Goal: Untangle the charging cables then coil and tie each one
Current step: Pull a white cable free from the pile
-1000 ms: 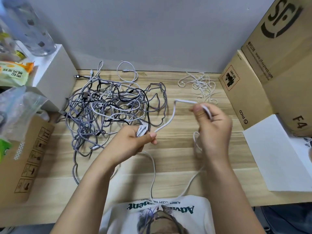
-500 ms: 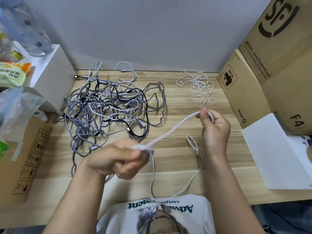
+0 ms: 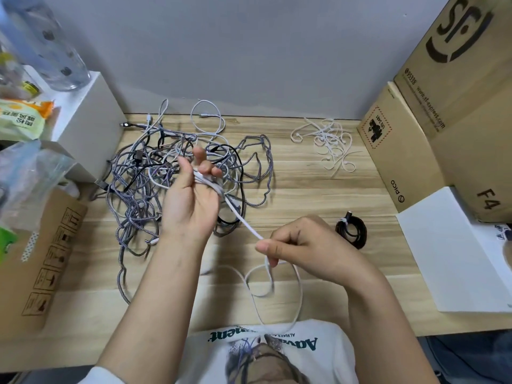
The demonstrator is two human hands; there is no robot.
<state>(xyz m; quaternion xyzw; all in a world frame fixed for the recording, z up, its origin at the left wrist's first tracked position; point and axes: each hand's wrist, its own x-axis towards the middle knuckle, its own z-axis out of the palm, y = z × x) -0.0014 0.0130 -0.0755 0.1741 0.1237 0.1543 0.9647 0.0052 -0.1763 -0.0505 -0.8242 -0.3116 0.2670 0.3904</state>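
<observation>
Fingers of left hand (image 3: 191,200) curled around white cable (image 3: 243,221), right hand (image 3: 302,245) pinching it, taut between.

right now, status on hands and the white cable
Left hand grips white cable loops, raised over the tangle. Right hand pinches the same cable, taut between them. Slack loops on table. Nothing in the way.

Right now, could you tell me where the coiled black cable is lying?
In the head view, the coiled black cable lies on the wooden table, right of the right hand and near the white sheet.
</observation>
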